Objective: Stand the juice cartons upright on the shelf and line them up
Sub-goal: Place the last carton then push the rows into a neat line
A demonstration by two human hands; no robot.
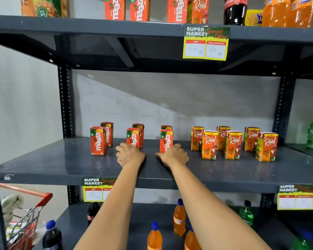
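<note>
All juice cartons (98, 141) are seen upright on the shelf (43, 165) in 2 rows. The left hand (129, 154) and right hand (173, 154) are rested palm-down before the front cartons, loosely curled, nothing gripped, apparently for aligning them

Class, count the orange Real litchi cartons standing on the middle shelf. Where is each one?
6, all upright on the shelf's right side. Front row. Back row. None looks hidden.
</note>
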